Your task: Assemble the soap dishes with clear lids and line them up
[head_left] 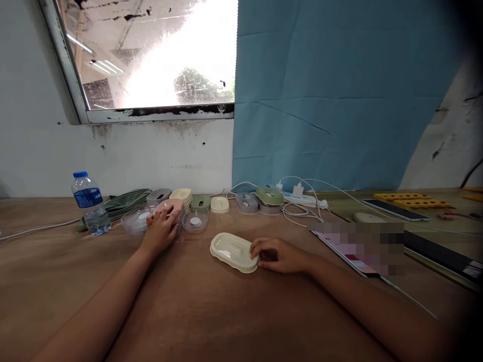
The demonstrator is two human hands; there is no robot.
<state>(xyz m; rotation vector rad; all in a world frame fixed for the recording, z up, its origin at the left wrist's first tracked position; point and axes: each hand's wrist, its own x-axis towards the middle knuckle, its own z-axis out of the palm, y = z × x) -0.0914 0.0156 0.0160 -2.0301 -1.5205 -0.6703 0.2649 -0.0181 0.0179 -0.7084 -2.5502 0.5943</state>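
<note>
My right hand [281, 255] pinches the right end of a cream oval plastic lid [232, 250], which lies nearly flat at the middle of the table. Farther back on the left, my left hand [161, 232] has its fingers bent over a pink lid [171, 205] with a slot in it. The palm side of that hand is hidden. Around it are clear plastic containers [195, 221], a stack of cream lids [181, 195], a green slotted lid [200, 202] and a grey slotted lid [158, 196]. A smaller cream piece [219, 204] lies just right of these.
A water bottle [90, 203] and a dark green pouch [126, 201] stand at the left. Grey and green boxes [269, 196], a power strip [302, 199] and loose white cables sit along the wall. On the right are a tablet [347, 251], a phone [396, 209] and yellow strips [413, 200].
</note>
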